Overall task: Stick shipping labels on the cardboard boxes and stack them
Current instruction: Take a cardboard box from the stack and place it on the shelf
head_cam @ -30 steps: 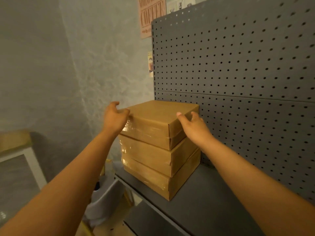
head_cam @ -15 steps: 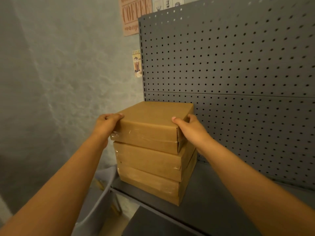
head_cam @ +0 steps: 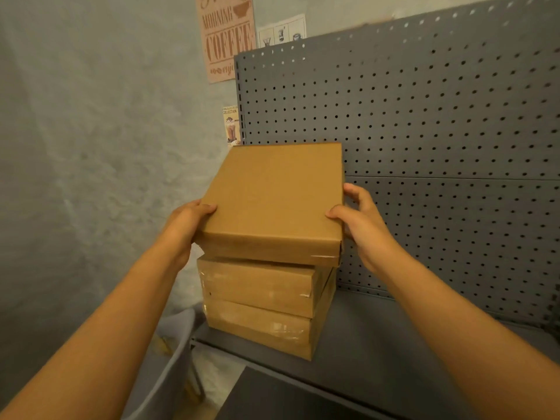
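Note:
Three flat brown cardboard boxes are piled on a grey metal shelf [head_cam: 378, 344]. The top box [head_cam: 272, 195] is tilted, its near edge raised off the middle box [head_cam: 257, 286], which rests on the bottom box [head_cam: 260, 328]. My left hand [head_cam: 188, 222] grips the top box's left side with the thumb on its lid. My right hand [head_cam: 357, 219] grips its right side, thumb on the lid's corner. Clear tape shines on the boxes' front faces. No label shows on any visible face.
A grey pegboard panel [head_cam: 439, 147] stands right behind the stack. A coffee poster [head_cam: 227, 37] hangs on the grey wall to the left. A grey plastic chair [head_cam: 163, 368] sits below the shelf's left end. A lower dark shelf [head_cam: 288, 398] juts out underneath.
Both hands went from touching the top box to gripping its sides. The top box has been turned square to me and tipped up off the stack.

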A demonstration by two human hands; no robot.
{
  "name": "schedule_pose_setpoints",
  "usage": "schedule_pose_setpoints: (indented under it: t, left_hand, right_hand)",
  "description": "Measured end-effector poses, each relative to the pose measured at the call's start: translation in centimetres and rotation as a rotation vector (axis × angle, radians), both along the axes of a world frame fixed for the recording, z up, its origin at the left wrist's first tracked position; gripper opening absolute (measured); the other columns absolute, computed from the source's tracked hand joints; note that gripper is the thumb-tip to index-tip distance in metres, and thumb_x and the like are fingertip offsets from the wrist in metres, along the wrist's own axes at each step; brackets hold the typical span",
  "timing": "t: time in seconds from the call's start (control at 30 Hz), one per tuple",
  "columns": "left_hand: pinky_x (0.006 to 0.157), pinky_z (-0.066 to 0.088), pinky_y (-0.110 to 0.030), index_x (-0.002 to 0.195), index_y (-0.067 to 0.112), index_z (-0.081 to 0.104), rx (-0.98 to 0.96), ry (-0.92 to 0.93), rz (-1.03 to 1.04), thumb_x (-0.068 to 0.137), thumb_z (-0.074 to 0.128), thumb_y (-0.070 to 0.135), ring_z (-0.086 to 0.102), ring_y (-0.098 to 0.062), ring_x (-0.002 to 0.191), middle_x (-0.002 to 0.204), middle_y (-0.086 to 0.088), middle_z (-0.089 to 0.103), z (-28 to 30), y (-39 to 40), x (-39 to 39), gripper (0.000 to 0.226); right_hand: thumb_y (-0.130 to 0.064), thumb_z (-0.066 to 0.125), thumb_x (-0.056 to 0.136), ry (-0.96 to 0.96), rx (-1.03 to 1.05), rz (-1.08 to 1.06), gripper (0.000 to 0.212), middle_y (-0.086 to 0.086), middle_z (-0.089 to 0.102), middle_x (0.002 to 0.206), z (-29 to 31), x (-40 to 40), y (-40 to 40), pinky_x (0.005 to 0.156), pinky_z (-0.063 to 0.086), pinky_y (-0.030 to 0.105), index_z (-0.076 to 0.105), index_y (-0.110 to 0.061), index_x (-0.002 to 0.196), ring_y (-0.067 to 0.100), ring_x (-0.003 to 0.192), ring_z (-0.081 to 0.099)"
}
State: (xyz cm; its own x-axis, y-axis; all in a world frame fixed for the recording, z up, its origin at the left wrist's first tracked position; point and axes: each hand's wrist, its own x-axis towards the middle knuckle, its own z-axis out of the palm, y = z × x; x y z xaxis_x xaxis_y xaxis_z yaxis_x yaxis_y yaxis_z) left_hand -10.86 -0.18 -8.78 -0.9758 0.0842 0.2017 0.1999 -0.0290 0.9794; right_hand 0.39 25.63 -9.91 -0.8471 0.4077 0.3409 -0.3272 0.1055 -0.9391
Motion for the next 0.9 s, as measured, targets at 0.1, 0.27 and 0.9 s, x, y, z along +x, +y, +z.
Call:
schedule_pose_setpoints:
  t: [0.1,0.27,0.9]
  left_hand:
    - [0.072,0.046,-0.03,0.125,0.016,0.055,0.038,0.043,-0.065,0.089,0.058,0.02,0.061,-0.022,0.099,0.119,-0.007,0.064,0.3,0.7,0.7,0.037]
    - [0.067,0.046,-0.028,0.128,0.016,0.046,0.099,0.084,-0.155,0.09,0.058,0.012,0.059,-0.016,0.086,0.109,-0.002,0.061,1.4,4.9,3.3,0.04]
    - [0.086,0.042,-0.029,0.144,0.025,0.033,-0.238,0.092,-0.274,0.088,0.062,0.036,0.054,-0.017,0.106,0.132,0.003,0.051,-3.8,24.4,17.1,0.063]
  right_hand:
    - [-0.016,0.065,0.083,0.04,-0.009,-0.061,0.061,-0.004,0.045,0.134,0.5,1.2,0.7,0.087,0.051,0.036,0.037,-0.03,0.135,0.019,0.113,0.054]
    - [-0.039,0.07,0.082,0.048,0.095,-0.303,0.073,-0.004,0.028,0.142,1.1,4.2,3.0,0.1,0.044,0.037,0.03,-0.026,0.142,0.015,0.119,0.045]
    - [-0.037,0.059,0.09,-0.201,0.148,-0.451,0.06,0.002,0.051,0.133,-3.2,21.5,18.8,0.077,0.041,0.029,0.033,-0.024,0.143,0.018,0.101,0.055]
